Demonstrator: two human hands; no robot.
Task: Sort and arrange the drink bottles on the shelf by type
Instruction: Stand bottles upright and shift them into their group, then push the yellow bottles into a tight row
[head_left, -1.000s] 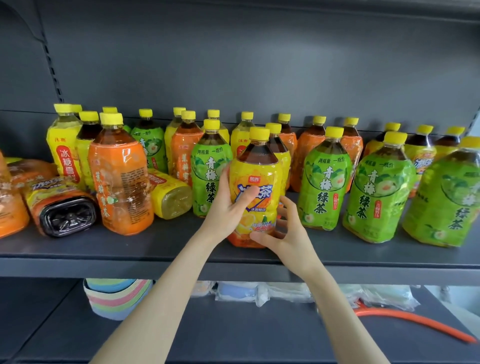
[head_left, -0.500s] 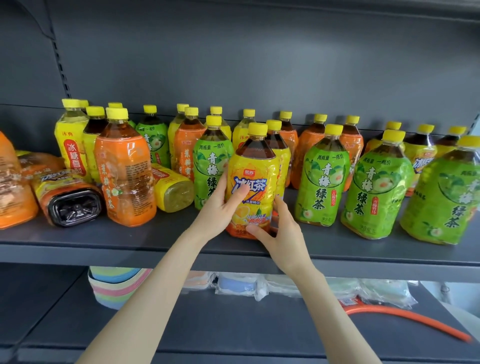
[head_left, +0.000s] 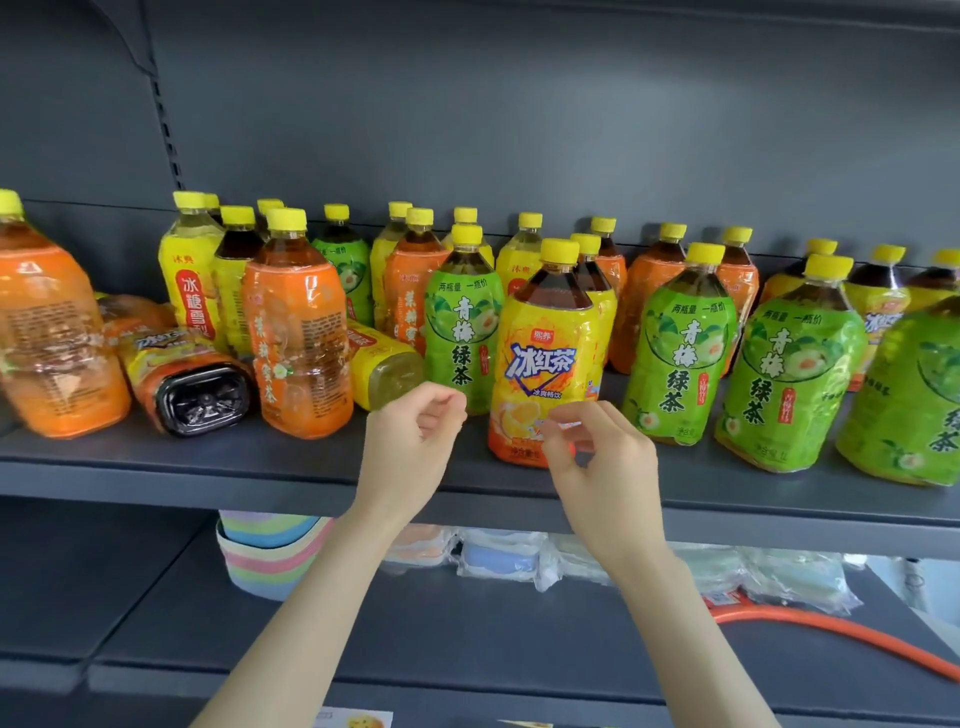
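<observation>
Yellow shrink-wrapped bottle on matte shelf

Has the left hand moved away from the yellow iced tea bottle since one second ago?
Yes. The left hand has let go of the iced tea bottle and drawn back leftward and down toward the shelf edge.

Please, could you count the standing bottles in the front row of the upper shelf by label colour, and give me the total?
Orange label: 2
Green label: 4
Yellow label: 1
Total: 7
</observation>
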